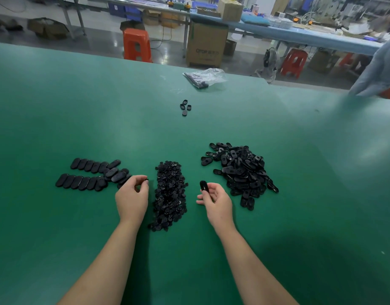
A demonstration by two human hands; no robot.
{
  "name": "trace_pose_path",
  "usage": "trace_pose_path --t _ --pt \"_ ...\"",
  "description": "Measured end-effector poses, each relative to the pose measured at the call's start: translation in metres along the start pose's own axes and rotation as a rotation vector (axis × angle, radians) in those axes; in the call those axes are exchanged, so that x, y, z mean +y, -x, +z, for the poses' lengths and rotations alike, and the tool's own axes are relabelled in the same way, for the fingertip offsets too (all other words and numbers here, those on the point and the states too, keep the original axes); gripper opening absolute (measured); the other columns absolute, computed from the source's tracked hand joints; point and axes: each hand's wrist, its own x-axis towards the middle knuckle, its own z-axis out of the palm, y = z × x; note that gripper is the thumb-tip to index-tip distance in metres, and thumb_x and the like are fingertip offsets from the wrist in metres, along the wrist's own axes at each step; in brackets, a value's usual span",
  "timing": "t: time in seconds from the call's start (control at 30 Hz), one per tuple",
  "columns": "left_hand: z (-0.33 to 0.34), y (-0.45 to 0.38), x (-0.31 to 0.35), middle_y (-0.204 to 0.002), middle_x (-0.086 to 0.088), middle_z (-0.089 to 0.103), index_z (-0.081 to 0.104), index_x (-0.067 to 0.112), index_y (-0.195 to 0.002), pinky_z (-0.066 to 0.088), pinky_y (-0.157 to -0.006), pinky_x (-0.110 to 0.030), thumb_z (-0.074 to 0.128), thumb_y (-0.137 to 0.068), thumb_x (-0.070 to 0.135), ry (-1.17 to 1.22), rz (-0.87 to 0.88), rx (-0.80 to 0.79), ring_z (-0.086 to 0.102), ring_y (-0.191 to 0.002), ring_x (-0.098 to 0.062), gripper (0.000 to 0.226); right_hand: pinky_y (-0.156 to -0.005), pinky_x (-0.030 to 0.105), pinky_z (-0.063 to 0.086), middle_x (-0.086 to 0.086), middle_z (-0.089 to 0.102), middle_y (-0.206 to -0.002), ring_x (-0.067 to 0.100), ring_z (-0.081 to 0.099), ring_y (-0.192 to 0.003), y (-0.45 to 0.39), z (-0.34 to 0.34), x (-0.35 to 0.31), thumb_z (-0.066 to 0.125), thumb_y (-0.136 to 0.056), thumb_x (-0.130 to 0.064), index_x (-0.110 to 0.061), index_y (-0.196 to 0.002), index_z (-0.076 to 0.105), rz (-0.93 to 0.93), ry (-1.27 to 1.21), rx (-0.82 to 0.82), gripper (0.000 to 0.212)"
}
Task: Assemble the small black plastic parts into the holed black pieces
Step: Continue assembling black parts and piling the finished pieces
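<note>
A long heap of small black plastic parts point(170, 194) lies between my hands on the green table point(57, 106). To its right sits a pile of holed black oval pieces point(242, 170). At the left, oval pieces point(88, 175) lie side by side in two rows. My left hand point(132, 198) pinches one small black part point(146, 179) at the heap's left edge. In my right hand point(216, 202), the fingertips grip one holed oval piece point(203, 186), held upright just left of the pile.
Several loose oval pieces point(185, 107) lie farther back in the middle. A clear plastic bag point(206, 77) with black parts lies near the table's far edge. A person's grey sleeve point(379, 69) reaches in at the far right. Orange stools and cardboard boxes stand beyond the table.
</note>
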Motion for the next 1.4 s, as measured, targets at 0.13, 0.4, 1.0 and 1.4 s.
trace_pose_path --t 0.13,0.4,1.0,1.4 --pt "-0.003 -0.001 0.000 -0.082 0.015 0.068 0.074 0.021 -0.099 0.040 -0.063 -0.014 0.067 -0.093 0.018 0.077 -0.025 0.007 0.059 -0.071 0.000 0.010 -0.074 0.031 0.062 0.001 0.072 -0.088 0.013 0.073 -0.075 0.002 0.002 0.000 0.062 -0.100 -0.011 -0.020 -0.098 0.060 -0.023 0.002 0.001 0.010" --pt "-0.003 -0.001 0.000 -0.089 0.004 0.072 0.074 0.017 -0.109 0.046 -0.071 -0.024 0.064 -0.096 0.016 0.102 -0.037 -0.004 0.061 -0.076 -0.010 0.016 -0.064 0.023 0.058 -0.005 0.074 -0.097 0.009 0.071 -0.075 0.004 0.000 -0.004 0.060 -0.101 -0.012 -0.033 -0.113 0.061 -0.025 -0.012 -0.035 0.024" --pt "-0.003 0.017 0.020 -0.080 0.012 0.066 0.075 0.021 -0.103 0.036 -0.051 -0.012 0.068 -0.093 0.015 -0.070 0.148 -0.086 0.052 -0.055 -0.005 0.013 -0.061 0.022 0.057 0.000 0.070 -0.096 0.005 0.070 -0.073 0.002 0.000 -0.001 0.059 -0.101 -0.009 -0.030 -0.108 0.062 -0.052 0.022 -0.063 0.023" --pt "0.049 0.055 0.070 -0.073 0.013 0.071 0.072 0.028 -0.077 0.042 -0.062 -0.011 0.072 -0.085 0.015 -0.005 0.058 -0.383 0.064 -0.072 0.002 0.015 -0.062 0.026 0.059 -0.006 0.077 -0.083 0.010 0.074 -0.076 0.002 -0.001 0.001 0.059 -0.098 -0.010 -0.018 -0.096 0.069 -0.053 -0.015 -0.067 0.013"
